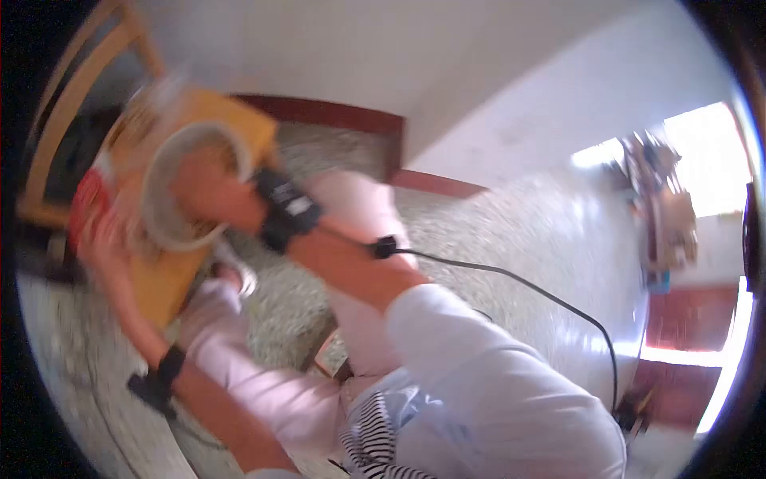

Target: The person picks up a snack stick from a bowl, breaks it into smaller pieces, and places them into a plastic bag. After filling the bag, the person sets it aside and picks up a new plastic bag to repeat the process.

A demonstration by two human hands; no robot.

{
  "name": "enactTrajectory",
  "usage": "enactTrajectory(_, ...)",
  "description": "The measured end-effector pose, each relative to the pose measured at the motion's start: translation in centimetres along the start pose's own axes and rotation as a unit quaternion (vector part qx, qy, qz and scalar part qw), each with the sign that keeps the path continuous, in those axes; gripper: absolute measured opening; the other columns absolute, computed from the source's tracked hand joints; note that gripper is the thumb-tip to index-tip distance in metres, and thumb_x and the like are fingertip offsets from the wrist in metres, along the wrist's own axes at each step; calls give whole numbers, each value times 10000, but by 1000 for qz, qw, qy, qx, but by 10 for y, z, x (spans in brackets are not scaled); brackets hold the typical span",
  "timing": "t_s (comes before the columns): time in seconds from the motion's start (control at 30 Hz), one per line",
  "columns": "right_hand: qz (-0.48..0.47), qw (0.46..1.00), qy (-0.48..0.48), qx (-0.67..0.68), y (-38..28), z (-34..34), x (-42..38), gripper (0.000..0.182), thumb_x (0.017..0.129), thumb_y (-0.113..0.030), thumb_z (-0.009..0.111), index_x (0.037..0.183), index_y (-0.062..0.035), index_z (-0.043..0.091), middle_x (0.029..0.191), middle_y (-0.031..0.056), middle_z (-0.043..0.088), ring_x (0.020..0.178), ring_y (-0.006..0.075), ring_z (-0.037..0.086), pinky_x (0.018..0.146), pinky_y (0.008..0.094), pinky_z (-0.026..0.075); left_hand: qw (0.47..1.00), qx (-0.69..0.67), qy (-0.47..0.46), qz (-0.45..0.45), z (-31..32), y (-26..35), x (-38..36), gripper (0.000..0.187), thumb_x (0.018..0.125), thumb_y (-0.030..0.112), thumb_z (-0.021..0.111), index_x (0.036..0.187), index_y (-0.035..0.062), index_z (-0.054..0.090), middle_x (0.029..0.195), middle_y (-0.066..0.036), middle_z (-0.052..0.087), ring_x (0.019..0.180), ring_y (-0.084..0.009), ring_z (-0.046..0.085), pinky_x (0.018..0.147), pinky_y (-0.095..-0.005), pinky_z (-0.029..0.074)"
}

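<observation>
A pale round bowl [150, 191] stands on the yellow wooden seat of a chair [251, 124]. My right hand [203, 180] reaches down into it, smeared by motion, and its fingertips merge with the brownish contents. At the bowl's left side is my left hand [108, 239], its fingers blurred beside a red and white item [92, 195]. Just behind the bowl lies a clear plastic bag [148, 112] with brownish contents. Both of my wrists wear black straps; a cable runs from the right one.
The chair's wooden backrest [100, 52] rises at the far left. Below are my legs in pale trousers [263, 399] and a speckled floor [487, 239]. A white wall [335, 48] with a dark red base stands behind. Stacked items [670, 215] sit near a bright window at right.
</observation>
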State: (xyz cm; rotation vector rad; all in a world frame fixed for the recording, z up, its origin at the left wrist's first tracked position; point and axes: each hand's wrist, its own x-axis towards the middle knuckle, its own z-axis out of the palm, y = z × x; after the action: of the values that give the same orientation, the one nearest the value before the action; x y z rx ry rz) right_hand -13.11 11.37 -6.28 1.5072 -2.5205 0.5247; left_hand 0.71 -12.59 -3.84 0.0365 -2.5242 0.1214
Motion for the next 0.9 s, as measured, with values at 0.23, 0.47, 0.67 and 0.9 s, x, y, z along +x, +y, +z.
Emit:
enactTrajectory(0.23, -50, 976, 172, -126, -11, 36, 0, 170, 633, -248, 663, 759, -141, 702, 792, 75, 651, 928, 279, 615, 1004, 517, 358, 975, -144, -37, -164, -4, 6, 8, 241, 920, 136, 585, 1132, 72, 678, 1244, -108, 612, 1136, -291, 577, 945, -386, 457)
enactTrajectory(0.47, 144, 987, -76, 10, 3, -85, -61, 307, 862, -301, 574, 1110, -162, 690, 1067, 69, 644, 1061, 240, 611, 1007, 444, 412, 895, -438, -16, -80, -27, 63, -51, 219, 936, 107, 538, 1068, -32, 644, 1218, -165, 582, 1044, -256, 611, 902, -334, 474)
enactTrajectory(0.67, 400, 859, -308, 90, 12, -171, -143, 333, 899, -212, 532, 1133, -21, 673, 1067, 119, 639, 1024, 244, 630, 961, 412, 471, 831, -486, -235, -132, -19, 192, -93, 219, 934, 112, 542, 1067, -30, 643, 1215, -166, 585, 1046, -258, 610, 906, -338, 472)
enactTrajectory(0.9, 144, 985, -91, -1, 8, -46, -97, 334, 850, -194, 554, 1103, -13, 677, 1047, 128, 643, 1003, 256, 633, 942, 427, 474, 792, -494, -337, -119, -3, 236, -108, 221, 932, 119, 546, 1065, -29, 641, 1212, -167, 588, 1048, -260, 610, 911, -342, 469)
